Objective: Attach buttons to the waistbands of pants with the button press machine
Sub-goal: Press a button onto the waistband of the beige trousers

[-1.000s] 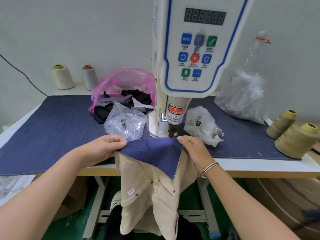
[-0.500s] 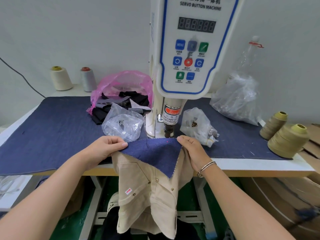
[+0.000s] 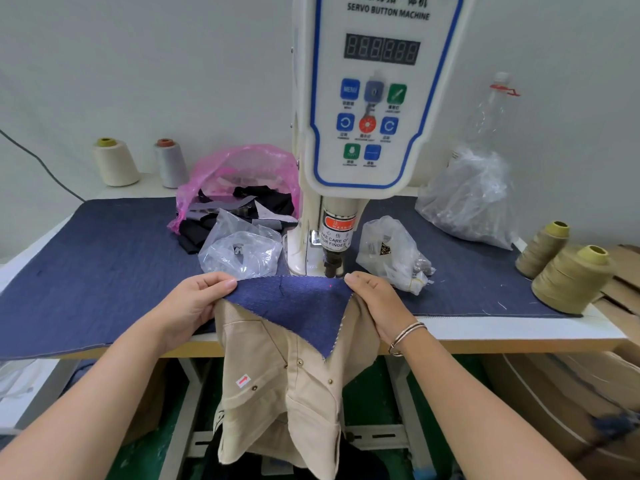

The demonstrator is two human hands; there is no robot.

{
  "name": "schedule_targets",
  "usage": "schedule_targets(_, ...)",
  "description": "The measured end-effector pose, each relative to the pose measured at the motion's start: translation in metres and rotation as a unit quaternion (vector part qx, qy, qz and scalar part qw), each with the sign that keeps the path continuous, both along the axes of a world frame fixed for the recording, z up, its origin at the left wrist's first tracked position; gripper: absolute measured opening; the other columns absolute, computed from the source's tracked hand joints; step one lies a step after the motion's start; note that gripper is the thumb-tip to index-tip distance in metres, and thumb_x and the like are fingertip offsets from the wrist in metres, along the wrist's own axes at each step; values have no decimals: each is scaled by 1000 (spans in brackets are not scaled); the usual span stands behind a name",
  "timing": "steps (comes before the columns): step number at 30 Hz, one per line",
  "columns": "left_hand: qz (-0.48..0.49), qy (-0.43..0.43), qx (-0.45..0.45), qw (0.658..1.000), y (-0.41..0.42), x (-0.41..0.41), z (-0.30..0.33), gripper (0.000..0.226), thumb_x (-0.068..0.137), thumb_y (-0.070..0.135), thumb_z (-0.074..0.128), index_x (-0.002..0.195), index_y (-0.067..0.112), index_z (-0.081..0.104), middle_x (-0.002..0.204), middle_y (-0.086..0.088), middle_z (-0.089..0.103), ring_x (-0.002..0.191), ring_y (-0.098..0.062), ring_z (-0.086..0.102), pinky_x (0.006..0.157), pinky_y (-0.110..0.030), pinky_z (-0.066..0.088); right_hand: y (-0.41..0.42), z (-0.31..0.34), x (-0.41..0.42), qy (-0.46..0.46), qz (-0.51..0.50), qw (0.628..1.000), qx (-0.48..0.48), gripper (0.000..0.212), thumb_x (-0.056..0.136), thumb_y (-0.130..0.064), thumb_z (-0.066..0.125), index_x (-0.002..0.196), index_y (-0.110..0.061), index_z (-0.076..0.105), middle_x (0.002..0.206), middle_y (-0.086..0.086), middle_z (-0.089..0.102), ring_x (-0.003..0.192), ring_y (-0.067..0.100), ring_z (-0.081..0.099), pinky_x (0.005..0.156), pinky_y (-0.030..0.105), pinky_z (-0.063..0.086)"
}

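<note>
Beige pants (image 3: pixel 277 382) hang off the table's front edge, with a blue denim piece (image 3: pixel 298 306) laid over their top. My left hand (image 3: pixel 194 303) pinches the left end of that top edge, and my right hand (image 3: pixel 377 303) pinches the right end. The edge lies just in front of the press head (image 3: pixel 333 263) of the white servo button machine (image 3: pixel 374 98). A small red light dot (image 3: pixel 331 286) shows on the denim near my right hand. Metal studs dot the pants lower down.
A denim mat (image 3: pixel 104 265) covers the table. Clear bags (image 3: pixel 242 251) (image 3: pixel 391 251) of small parts flank the machine, a pink bag (image 3: pixel 242 174) of dark scraps sits behind, a large clear bag (image 3: pixel 467 199) at right. Thread cones stand at far left (image 3: pixel 116 162) and right (image 3: pixel 571 278).
The view has tilted up a little, showing more of the machine's panel. Both hands keep the same hold on the cloth edge in front of the press head.
</note>
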State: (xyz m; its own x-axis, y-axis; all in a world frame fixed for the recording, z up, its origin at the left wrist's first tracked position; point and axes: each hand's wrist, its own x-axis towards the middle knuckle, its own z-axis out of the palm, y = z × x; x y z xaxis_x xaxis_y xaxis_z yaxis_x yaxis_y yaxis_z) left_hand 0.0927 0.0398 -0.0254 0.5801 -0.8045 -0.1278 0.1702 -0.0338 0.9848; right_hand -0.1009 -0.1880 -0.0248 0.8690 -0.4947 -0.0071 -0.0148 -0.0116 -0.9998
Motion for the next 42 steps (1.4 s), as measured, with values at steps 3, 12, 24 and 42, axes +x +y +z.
schedule_targets(3,7,6,-11,1000,-1,-1,0,14,81,26,63,74,19,72,78,-4,69,68,-11,65,62,-18,54,0,-1,2,1,-12,1000,-17,37,99,-24,48,63,-24,60,72,6,51,75,19,44,75,35,35)
schedule_targets(12,6,14,-19,1000,-1,0,1,14,82,24,62,74,18,72,75,-4,68,66,-11,65,60,-18,53,0,-3,1,12,-12,999,-43,40,99,-29,48,62,-30,64,68,-2,53,73,13,47,73,30,37)
schedule_targets(24,2,7,-18,1000,0,2,-1,13,81,27,63,77,20,74,80,-4,70,71,-11,66,62,-19,54,0,-4,2,22,-19,996,-84,40,100,-31,45,63,-33,62,63,-15,53,65,-3,48,64,13,39)
schedule_targets(42,-159,-261,85,948,-45,-39,25,19,97,15,56,79,14,63,67,11,60,65,-1,51,67,-13,42,-63,40,-79,125,-55,969,-204,38,94,-37,53,79,-2,59,72,8,52,70,20,48,66,32,40)
